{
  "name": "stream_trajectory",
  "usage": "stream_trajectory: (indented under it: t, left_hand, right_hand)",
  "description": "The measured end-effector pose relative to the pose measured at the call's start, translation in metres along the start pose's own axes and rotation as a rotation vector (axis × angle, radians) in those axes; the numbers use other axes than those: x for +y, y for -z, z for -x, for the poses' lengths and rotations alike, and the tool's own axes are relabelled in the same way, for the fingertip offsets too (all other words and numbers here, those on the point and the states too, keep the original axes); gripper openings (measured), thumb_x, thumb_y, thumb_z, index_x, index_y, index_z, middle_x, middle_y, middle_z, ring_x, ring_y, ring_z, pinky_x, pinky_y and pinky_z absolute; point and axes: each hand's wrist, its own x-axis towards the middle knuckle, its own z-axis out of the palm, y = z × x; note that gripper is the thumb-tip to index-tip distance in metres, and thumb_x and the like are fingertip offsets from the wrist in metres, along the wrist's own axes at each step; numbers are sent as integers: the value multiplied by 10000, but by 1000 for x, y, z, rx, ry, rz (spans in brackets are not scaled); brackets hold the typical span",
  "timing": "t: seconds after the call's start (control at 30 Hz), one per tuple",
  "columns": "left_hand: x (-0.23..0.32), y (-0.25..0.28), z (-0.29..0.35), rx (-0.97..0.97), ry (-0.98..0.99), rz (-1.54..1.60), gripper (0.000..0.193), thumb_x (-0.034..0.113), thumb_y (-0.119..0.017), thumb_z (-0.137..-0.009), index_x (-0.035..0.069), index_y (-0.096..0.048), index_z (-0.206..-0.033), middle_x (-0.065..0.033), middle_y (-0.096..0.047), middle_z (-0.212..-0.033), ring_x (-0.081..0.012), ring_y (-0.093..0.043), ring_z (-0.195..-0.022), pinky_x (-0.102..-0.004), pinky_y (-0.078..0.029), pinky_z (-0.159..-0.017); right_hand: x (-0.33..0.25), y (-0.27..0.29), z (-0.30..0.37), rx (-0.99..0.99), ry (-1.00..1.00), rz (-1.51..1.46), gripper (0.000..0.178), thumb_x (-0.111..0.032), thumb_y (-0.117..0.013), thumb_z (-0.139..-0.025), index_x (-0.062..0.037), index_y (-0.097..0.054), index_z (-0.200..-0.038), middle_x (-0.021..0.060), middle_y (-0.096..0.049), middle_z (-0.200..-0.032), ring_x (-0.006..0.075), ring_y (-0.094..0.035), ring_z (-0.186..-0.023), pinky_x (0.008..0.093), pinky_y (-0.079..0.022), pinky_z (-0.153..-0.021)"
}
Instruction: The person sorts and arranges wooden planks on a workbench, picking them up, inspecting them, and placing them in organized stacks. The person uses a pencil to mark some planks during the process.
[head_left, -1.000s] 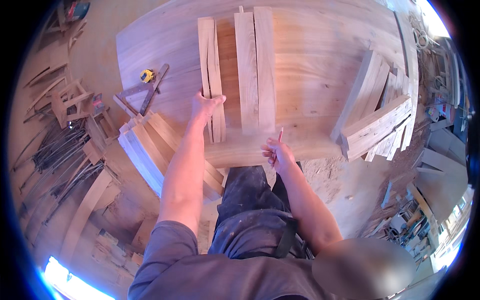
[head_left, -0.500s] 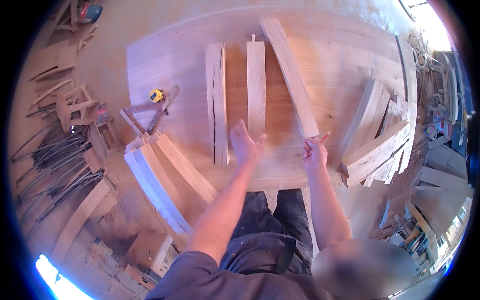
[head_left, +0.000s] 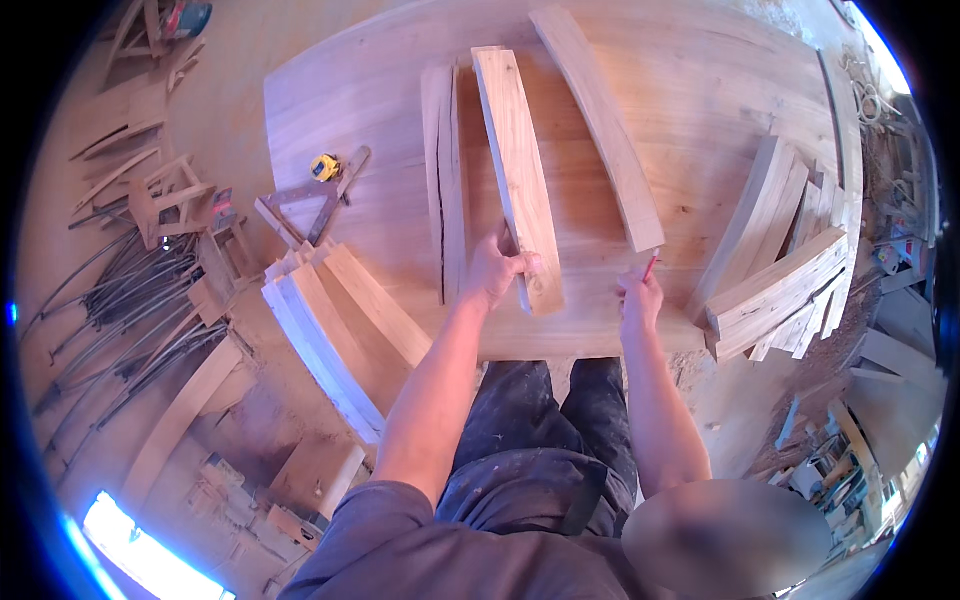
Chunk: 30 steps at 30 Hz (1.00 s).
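My left hand [head_left: 494, 272] is closed on the near end of a wooden board [head_left: 517, 165], thumb on top. The board looks turned and partly raised from the wooden tabletop [head_left: 350, 110]. A red pencil [head_left: 651, 266] is pinched in my right hand [head_left: 640, 302], its tip by the near end of another wooden board [head_left: 598, 125] that lies slanting to the right. To the left of the held board lies a third one, a cracked board [head_left: 442, 185] with a long dark split.
More boards [head_left: 770, 290] are piled at the table's right edge. On the left, several long boards [head_left: 330, 320] lean by the table corner. A yellow tape measure [head_left: 324, 167] and a triangular square [head_left: 318, 212] lie nearby. Dark metal rods [head_left: 125, 290] cover the floor.
My left hand has gone from open above the middle board to gripping its near end, and that board has turned and shifted. My right hand has moved slightly away from the right board's end.
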Motion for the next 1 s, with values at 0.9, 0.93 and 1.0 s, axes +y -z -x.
stream_trajectory:
  t: [0.9, 0.93, 1.0]
  left_hand:
    - [-40, -10, 34, 168, 152, 320, 650, 401, -754, -959, 5, -544, -1430, -140, -681, -1289, -286, -646, -1156, -438, -516, -1020]
    - [-40, -8, 31, 194, 113, 181, 666, 375, -801, -930, 4, -547, -1421, -129, -685, -1288, -274, -645, -1161, -424, -519, -1013]
    - [-40, -12, 26, 241, 47, 31, 708, 350, -863, -871, 14, -551, -1410, -112, -690, -1272, -257, -644, -1163, -411, -517, -1008]
  right_hand:
    - [13, -34, 110, -416, 88, 264, 500, -244, -839, -840, 8, -659, -1233, 40, -656, -878, 153, -565, -717, 332, -484, -693]
    - [1, -34, 104, -283, 179, 432, 527, -243, -841, -826, 16, -652, -1245, 69, -660, -929, 187, -586, -786, 356, -493, -759]
    - [-31, -29, 89, 5, 366, 741, 581, -240, -846, -798, 33, -639, -1268, 127, -669, -1032, 256, -627, -923, 405, -511, -891]
